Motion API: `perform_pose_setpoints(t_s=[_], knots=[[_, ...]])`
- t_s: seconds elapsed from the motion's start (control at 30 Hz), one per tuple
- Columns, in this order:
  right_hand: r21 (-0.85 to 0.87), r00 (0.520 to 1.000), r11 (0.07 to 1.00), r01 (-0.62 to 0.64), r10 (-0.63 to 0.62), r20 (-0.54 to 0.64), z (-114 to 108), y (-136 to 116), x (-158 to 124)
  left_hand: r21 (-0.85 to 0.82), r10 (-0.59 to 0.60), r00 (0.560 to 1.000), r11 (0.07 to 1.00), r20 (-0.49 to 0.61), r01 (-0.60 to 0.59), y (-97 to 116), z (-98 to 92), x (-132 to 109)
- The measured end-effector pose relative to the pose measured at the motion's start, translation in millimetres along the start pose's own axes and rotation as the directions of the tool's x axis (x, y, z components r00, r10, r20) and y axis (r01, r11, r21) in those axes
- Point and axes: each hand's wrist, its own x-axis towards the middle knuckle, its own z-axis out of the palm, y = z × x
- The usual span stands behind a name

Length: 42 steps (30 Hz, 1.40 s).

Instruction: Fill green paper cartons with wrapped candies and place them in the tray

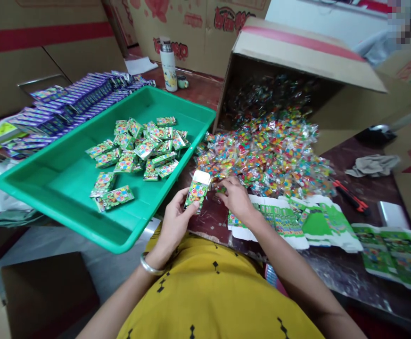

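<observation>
My left hand (175, 214) is closed around a small green printed candy box (197, 190), held upright with its white top flap raised. Just to its right, my right hand (236, 197) is at the near edge of a heap of clear packets of coloured candies (258, 150). Its fingers are curled in towards the thumb; whatever lies between them is too small to make out. The heap spills from a cardboard carton (297, 52) tipped on its side. Flattened green boxes (286, 221) lie in a row under my right forearm.
At left, a green plastic tray (67, 207) holds several closed candy boxes. Purple boxes (74, 101) are stacked behind it. A flask (168, 66) and small cup (182, 82) stand at the back. A red-black cutter (351, 197) and grey cloth (372, 165) lie at right.
</observation>
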Motion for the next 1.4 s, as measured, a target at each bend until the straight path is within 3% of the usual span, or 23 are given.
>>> perform_pose_setpoints(t_s=[0.1,0.27,0.33,0.53,0.67,0.73,0.83,0.93,1.17,1.27,1.4], knots=[[0.207,0.993,0.978,0.03,-0.006,-0.114,-9.2,5.5,-2.7,0.166,0.051,0.999,0.985,-0.01,-0.049,-3.9,-2.9,-0.1],[0.565,0.956,0.825,-0.014,0.177,-0.234,-45.1,-12.2,-9.0,0.284,0.058,0.995,0.955,0.084,-0.08,-8.5,4.1,-2.2],[0.567,0.95,0.824,0.011,0.168,-0.262,-53.3,-25.7,-10.8,0.25,0.042,0.989,0.965,0.141,-0.077,-6.8,11.6,-4.3],[0.227,0.96,0.965,0.135,-0.07,-0.273,-49.5,-44.5,-11.1,0.106,0.034,0.981,0.993,0.193,-0.055,3.0,25.5,-9.2],[0.261,0.966,0.94,0.218,-0.17,-0.192,-48.9,-44.0,-13.4,0.083,0.04,0.983,0.995,0.177,-0.055,4.7,27.9,-8.9],[0.396,0.978,0.898,0.193,-0.145,-0.148,-48.6,-42.7,-18.6,0.046,0.053,0.987,0.997,0.151,-0.06,6.5,30.2,-9.2],[0.54,0.99,0.839,0.076,0.0,-0.14,-42.6,-38.5,-30.5,-0.033,0.073,0.989,0.997,0.127,-0.069,11.7,33.7,-11.1],[0.585,0.989,0.811,0.009,0.08,-0.127,-33.5,-34.1,-40.4,-0.031,0.076,0.98,0.997,0.186,-0.071,15.9,35.1,-13.2],[0.543,0.973,0.828,0.138,-0.011,-0.23,-34.4,-39.2,-41.6,0.001,0.068,0.961,0.998,0.269,-0.07,16.2,36.1,-13.2],[0.664,0.96,0.739,0.116,0.088,-0.267,-35.1,-44.0,-40.5,-0.053,0.082,0.968,0.996,0.236,-0.072,17.3,37.9,-13.1],[0.765,0.976,0.644,0.026,0.149,-0.158,-36.6,-45.4,-36.4,-0.073,0.074,0.978,0.995,0.193,-0.061,18.0,38.7,-13.6]])
